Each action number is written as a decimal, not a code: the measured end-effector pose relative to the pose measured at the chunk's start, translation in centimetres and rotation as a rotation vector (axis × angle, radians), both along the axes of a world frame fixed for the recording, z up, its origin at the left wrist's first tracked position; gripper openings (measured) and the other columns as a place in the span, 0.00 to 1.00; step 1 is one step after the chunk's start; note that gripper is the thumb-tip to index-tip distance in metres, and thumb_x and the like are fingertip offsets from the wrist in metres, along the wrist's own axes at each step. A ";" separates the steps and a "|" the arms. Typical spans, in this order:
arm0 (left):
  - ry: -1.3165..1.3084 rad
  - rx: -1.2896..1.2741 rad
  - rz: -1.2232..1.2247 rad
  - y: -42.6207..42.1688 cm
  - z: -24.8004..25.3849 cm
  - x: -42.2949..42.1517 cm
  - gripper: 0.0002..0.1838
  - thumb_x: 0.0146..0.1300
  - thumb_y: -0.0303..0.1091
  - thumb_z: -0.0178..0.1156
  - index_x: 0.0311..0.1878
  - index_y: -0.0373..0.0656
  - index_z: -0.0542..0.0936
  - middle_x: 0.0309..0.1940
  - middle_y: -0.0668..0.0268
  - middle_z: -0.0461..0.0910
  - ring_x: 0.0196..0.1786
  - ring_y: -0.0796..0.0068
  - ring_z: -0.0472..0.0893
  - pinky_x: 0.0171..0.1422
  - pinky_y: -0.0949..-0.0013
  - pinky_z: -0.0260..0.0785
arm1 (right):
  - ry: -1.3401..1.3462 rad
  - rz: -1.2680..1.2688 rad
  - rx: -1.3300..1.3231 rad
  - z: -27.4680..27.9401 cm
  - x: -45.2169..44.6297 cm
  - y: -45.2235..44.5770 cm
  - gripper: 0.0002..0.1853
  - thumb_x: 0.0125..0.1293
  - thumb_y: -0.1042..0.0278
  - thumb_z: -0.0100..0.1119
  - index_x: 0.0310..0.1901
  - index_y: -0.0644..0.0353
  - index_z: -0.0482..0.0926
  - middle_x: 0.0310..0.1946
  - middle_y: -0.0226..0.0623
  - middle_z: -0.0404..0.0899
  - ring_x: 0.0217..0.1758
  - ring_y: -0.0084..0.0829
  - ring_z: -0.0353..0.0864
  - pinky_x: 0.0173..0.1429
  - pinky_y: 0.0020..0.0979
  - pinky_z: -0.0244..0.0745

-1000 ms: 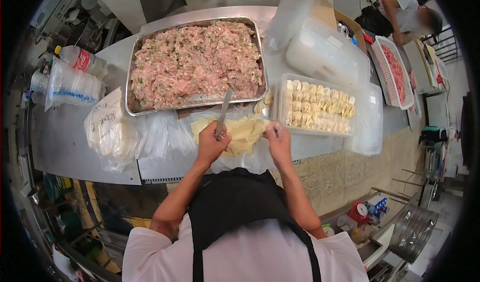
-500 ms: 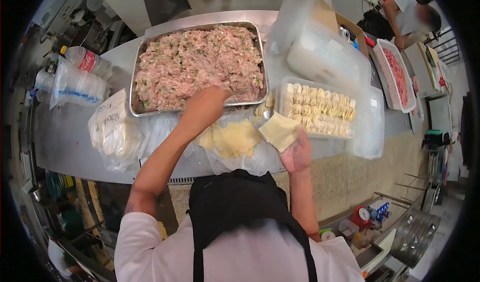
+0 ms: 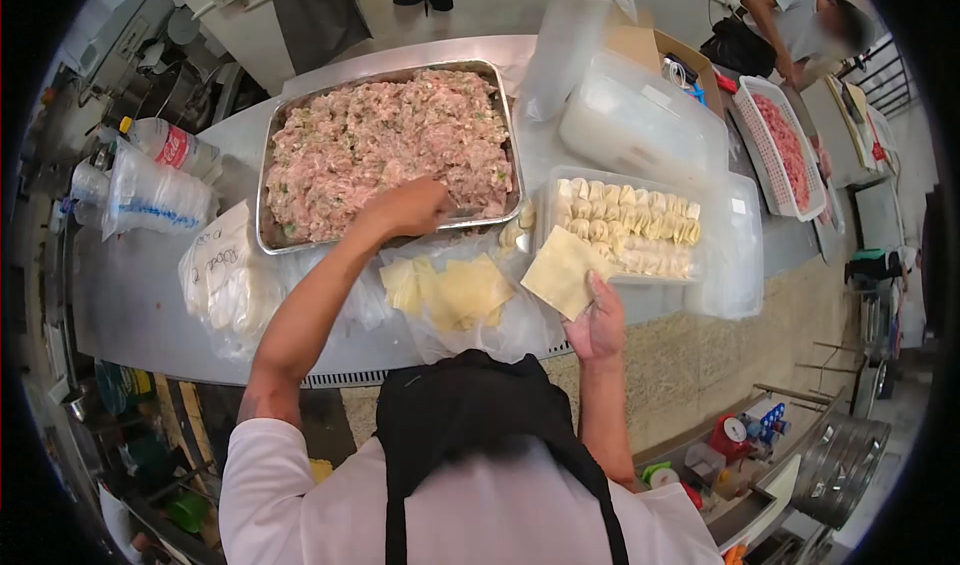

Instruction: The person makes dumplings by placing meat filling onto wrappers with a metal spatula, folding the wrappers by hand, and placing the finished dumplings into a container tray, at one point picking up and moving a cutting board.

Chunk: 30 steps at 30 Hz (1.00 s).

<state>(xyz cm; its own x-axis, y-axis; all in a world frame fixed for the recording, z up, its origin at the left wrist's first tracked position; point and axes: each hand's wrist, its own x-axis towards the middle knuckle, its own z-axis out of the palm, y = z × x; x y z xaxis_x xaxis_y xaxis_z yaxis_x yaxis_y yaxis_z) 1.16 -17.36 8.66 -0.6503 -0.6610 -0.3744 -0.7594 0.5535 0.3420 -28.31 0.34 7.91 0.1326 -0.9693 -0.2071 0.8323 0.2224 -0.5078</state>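
At the near edge of the metal tray [image 3: 264, 205] of minced meat [image 3: 390, 145], flecked with green, is my left hand [image 3: 415, 208]. It is closed around a thin utensil [image 3: 457, 214], mostly hidden and too small to name exactly. A square, pale yellow dough wrapper [image 3: 560, 273] lies across the fingers of my right hand [image 3: 598, 323], its thumb at the wrapper's edge. Below the tray, loose wrappers [image 3: 447, 291] spread over clear plastic. Just past the held wrapper, a plastic container [image 3: 548, 200] has rows of folded dumplings [image 3: 628, 220], with a few more dumplings beside it.
Plastic lids [image 3: 640, 115] lie behind and right of the container. On the left are plastic bags [image 3: 228, 275], stacked cups [image 3: 155, 193] and a bottle [image 3: 172, 145]. A co-worker [image 3: 800, 25] stands at the far right near a white basket [image 3: 775, 145] of meat.
The view has shifted slightly. My left hand stays at the tray's near edge, a little lower in view. The wrapper in my right hand is turned flatter towards the camera.
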 end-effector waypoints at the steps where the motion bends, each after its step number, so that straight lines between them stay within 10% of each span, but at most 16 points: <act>1: 0.002 -0.001 0.001 0.3 1.3 0.5 0.16 0.56 0.25 0.60 0.48 0.44 0.87 0.33 0.50 0.85 0.37 0.48 0.84 0.43 0.54 0.74 | 0.029 -0.017 0.010 0.1 0.3 -0.1 0.25 0.79 0.64 0.45 0.71 0.69 0.63 0.67 0.47 0.72 0.70 0.42 0.73 0.74 0.45 0.67; 3: 0.396 0.224 0.177 0.7 3.6 1.8 0.20 0.58 0.23 0.60 0.54 0.46 0.85 0.32 0.50 0.85 0.34 0.55 0.84 0.40 0.58 0.73 | 0.056 -0.031 0.014 0.4 0.9 -0.8 0.25 0.79 0.63 0.45 0.71 0.69 0.63 0.67 0.47 0.72 0.70 0.42 0.73 0.74 0.45 0.67; 14: 0.286 -0.027 0.061 0.7 -1.9 3.3 0.19 0.56 0.26 0.58 0.52 0.43 0.86 0.23 0.55 0.80 0.28 0.63 0.80 0.38 0.60 0.70 | 0.100 -0.060 0.050 0.1 1.9 -1.6 0.27 0.80 0.56 0.42 0.70 0.67 0.64 0.68 0.44 0.72 0.70 0.41 0.73 0.76 0.44 0.64; 20: 0.652 0.634 0.465 4.0 6.0 4.1 0.19 0.69 0.23 0.54 0.62 0.39 0.81 0.22 0.73 0.78 0.19 0.86 0.68 0.23 0.78 0.59 | -0.006 -0.121 0.092 0.2 4.4 -3.3 0.27 0.80 0.55 0.41 0.71 0.66 0.63 0.69 0.45 0.70 0.72 0.43 0.70 0.77 0.46 0.62; 25: 0.888 0.444 0.373 8.0 1.8 2.8 0.21 0.64 0.23 0.63 0.61 0.43 0.82 0.24 0.69 0.78 0.21 0.82 0.71 0.26 0.75 0.63 | -0.200 -0.064 0.120 1.0 7.3 -6.0 0.26 0.81 0.58 0.38 0.70 0.68 0.63 0.68 0.48 0.70 0.71 0.45 0.70 0.77 0.46 0.61; 27: 0.650 -0.191 0.187 10.7 1.0 1.3 0.23 0.59 0.20 0.65 0.59 0.45 0.84 0.25 0.65 0.76 0.26 0.74 0.75 0.30 0.71 0.65 | -0.243 -0.065 0.122 0.8 7.8 -6.5 0.25 0.81 0.59 0.36 0.69 0.69 0.64 0.67 0.49 0.71 0.70 0.44 0.71 0.77 0.45 0.62; 30: 0.573 -0.133 0.406 13.5 5.8 1.2 0.22 0.56 0.20 0.65 0.54 0.49 0.86 0.26 0.59 0.73 0.30 0.61 0.77 0.34 0.63 0.69 | -0.086 -0.192 0.234 1.1 7.7 -6.4 0.25 0.81 0.59 0.35 0.68 0.71 0.65 0.66 0.51 0.71 0.70 0.45 0.71 0.77 0.45 0.62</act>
